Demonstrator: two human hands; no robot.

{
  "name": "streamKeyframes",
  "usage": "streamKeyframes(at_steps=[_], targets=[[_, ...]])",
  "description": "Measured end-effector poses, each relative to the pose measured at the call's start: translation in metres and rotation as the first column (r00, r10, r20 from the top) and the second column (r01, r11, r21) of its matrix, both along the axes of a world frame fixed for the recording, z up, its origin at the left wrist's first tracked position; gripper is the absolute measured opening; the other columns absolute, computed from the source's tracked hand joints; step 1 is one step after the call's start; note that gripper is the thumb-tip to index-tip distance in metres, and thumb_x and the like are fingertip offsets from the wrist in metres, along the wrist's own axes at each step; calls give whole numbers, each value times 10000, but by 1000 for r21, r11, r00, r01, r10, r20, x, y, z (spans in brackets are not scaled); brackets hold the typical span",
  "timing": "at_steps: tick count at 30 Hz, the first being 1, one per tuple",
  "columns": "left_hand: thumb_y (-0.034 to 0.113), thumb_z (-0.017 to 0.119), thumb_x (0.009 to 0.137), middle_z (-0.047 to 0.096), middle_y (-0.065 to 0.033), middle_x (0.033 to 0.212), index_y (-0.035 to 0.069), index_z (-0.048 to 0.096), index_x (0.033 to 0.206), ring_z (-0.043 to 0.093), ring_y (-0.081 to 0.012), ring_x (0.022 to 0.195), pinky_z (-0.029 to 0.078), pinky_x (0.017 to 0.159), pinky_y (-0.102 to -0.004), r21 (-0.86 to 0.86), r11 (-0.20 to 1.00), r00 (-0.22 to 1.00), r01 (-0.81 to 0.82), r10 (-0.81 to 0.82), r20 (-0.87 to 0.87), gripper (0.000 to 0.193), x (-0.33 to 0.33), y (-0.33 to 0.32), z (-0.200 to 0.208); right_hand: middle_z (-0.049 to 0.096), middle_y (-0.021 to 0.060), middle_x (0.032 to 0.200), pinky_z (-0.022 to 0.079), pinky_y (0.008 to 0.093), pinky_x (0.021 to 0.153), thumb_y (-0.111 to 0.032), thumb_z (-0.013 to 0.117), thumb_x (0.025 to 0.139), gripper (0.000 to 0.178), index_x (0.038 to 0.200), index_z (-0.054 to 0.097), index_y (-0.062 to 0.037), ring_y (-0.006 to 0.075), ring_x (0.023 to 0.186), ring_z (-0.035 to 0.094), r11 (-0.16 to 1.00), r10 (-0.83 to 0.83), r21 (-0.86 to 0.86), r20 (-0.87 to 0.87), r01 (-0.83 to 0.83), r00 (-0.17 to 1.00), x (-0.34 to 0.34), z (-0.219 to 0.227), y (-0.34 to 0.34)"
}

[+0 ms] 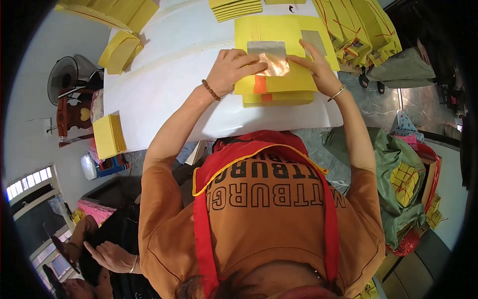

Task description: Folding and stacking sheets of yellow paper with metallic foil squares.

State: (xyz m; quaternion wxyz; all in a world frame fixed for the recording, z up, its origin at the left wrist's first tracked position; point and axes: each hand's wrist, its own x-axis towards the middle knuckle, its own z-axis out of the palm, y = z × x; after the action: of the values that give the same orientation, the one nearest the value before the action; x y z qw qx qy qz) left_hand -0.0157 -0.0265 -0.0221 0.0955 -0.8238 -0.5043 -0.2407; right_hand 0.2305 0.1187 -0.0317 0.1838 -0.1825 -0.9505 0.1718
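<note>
A stack of yellow paper sheets (249, 32) lies in front of me near the table's front edge. On its top sheet is a foil square (274, 67), dull grey at the top and shining copper below. My left hand (231, 69) rests over the sheet's left side, fingers stretched onto the foil. At the right, my right hand (318, 70) has its fingers spread, one reaching the foil's right edge and another on a second grey square (312, 42). An orange mark (260, 84) shows below the foil. Neither hand grips anything visibly.
Yellow paper bundles tied with red string (353, 30) stand at the far right. Folded yellow stacks sit at the far middle (236, 9) and along the left edge (110, 135) of the white table (164, 79). A fan (64, 79) stands left. Another person's hand (112, 256) shows lower left.
</note>
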Motion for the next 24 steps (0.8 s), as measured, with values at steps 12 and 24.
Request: streamKeyframes(at_steps=[12,24], targets=[[156,618,645,603,1,1078,204,646,999,552,-243,897,415,725,-337,141,933,941,-331,337,-20,359,-91,-174,-32,471,37,1264,339,412,982,-78,514,748,393,1139,549,-99,279,1206,386,967,137,244,-255,-73,957,-143,11,-154],[185,563,733,604,-26,1050,151,597,1035,535,-211,955,390,839,-331,-461,873,919,-157,301,256,306,-86,-215,-84,498,19,1237,288,420,1011,-177,583,775,337,1104,557,-114,253,1222,391,906,415,-95,6,-412,910,-119,-117,-172]])
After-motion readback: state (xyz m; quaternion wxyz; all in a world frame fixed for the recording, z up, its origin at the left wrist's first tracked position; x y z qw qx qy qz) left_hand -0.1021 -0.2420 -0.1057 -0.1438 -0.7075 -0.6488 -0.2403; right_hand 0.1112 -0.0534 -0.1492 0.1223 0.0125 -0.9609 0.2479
